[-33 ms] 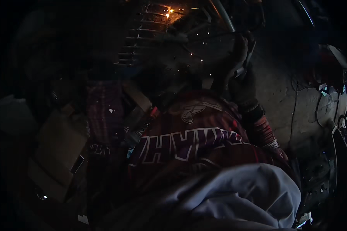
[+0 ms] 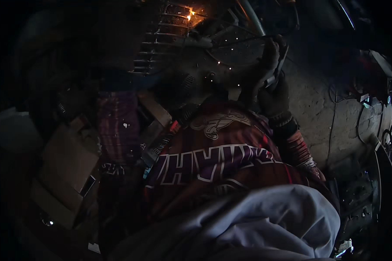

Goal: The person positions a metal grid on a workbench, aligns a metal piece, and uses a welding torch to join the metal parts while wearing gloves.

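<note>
At the upper right, my right hand (image 2: 275, 101), in a dark glove, is closed around what looks like a welding electrode holder (image 2: 271, 58). A thin rod seems to run from its tip toward a bright orange glow (image 2: 190, 16) on a piece of barred metal work (image 2: 154, 43). My left arm shows as a purple plaid sleeve (image 2: 119, 126); its hand is lost in darkness near a large dark shape to the left of the bars, so its fingers cannot be made out.
A metal tube (image 2: 251, 17) slants down from the top. An open cardboard box (image 2: 67, 161) lies at the left, with a white rounded thing (image 2: 17, 126) beyond it. Cables (image 2: 333, 117) trail over the concrete floor (image 2: 309, 108) at the right. Bright specks dot the middle.
The view is a little brighter, showing more of the bars and floor. Some bright specks have shifted slightly; my right hand stays in nearly the same place.
</note>
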### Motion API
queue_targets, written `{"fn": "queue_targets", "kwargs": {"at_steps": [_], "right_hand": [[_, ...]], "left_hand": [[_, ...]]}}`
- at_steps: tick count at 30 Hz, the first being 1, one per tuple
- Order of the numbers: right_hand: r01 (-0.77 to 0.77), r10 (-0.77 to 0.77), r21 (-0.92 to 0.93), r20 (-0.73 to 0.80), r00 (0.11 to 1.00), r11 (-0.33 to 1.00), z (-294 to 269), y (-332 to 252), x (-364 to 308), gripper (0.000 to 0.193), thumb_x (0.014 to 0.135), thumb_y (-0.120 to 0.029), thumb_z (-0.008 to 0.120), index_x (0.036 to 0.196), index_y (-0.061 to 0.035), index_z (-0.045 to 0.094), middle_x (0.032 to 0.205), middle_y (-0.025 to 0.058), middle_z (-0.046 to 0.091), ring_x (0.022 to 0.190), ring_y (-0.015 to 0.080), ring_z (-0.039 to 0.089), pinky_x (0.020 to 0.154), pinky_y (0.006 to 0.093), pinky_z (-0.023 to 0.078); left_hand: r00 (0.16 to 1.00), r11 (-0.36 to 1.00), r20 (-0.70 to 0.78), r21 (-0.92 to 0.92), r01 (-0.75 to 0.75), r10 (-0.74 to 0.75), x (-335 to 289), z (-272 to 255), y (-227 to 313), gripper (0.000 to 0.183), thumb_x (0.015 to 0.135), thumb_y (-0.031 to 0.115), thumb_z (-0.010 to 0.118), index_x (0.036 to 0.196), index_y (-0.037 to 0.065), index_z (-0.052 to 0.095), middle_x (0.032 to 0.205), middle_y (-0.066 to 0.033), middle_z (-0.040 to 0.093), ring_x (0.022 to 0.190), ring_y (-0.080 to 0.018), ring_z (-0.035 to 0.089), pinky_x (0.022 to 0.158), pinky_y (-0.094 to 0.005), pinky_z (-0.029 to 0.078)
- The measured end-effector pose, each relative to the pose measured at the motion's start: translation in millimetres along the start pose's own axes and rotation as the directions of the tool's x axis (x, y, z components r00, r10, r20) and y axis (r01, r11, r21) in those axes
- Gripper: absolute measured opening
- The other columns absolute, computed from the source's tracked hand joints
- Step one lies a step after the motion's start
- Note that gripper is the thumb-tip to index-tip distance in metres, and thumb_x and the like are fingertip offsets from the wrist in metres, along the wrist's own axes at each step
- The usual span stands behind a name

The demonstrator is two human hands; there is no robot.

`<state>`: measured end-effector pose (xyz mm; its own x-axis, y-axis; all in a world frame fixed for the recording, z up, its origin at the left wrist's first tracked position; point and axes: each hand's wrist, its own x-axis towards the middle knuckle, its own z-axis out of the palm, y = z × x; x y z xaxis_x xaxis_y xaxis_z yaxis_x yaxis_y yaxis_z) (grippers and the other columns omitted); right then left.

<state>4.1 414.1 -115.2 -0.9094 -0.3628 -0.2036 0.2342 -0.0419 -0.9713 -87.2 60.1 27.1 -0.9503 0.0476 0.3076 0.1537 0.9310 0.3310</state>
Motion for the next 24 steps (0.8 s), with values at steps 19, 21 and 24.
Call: {"fn": "queue_targets", "kwargs": {"at_steps": [19, 21, 24], "right_hand": [[-0.035, 0.031, -0.194, -0.023, 0.999, 0.98, 12, -5, 13, 0.048, 0.075, -0.025, 0.081, 0.111, -0.0026, 0.06, 0.098, 0.0134, 0.069, 0.093, 0.0261, 0.069, 0.08, 0.0361, 0.053], [-0.056, 0.052, -0.118, -0.031, 0.998, 0.991, 11, -2, 13, 0.047, 0.075, -0.025, 0.08, 0.111, -0.0037, 0.059, 0.098, 0.0128, 0.069, 0.093, 0.0253, 0.069, 0.079, 0.0361, 0.053], [0.031, -0.04, -0.207, -0.039, 0.998, 0.978, 7, -6, 9, 0.049, 0.077, -0.025, 0.078, 0.116, -0.003, 0.059, 0.099, 0.0142, 0.069, 0.095, 0.0268, 0.069, 0.081, 0.0373, 0.052]], "left_hand": [[0.995, 0.994, -0.011, -0.044, 0.098, -0.099, -3, 9, -9, 0.036, 0.078, 0.028, 0.08, 0.104, 0.005, 0.071, 0.091, -0.0093, 0.071, 0.086, -0.0207, 0.068, 0.078, -0.0346, 0.053], [0.994, 0.994, -0.008, 0.009, 0.111, -0.111, -3, 5, 2, 0.036, 0.078, 0.028, 0.08, 0.104, 0.005, 0.071, 0.091, -0.0092, 0.071, 0.086, -0.0207, 0.068, 0.077, -0.0346, 0.053], [0.992, 0.99, -0.002, 0.053, 0.128, -0.128, -2, 5, 10, 0.035, 0.078, 0.028, 0.08, 0.103, 0.005, 0.071, 0.091, -0.0091, 0.071, 0.086, -0.0207, 0.068, 0.077, -0.0347, 0.053]]}}
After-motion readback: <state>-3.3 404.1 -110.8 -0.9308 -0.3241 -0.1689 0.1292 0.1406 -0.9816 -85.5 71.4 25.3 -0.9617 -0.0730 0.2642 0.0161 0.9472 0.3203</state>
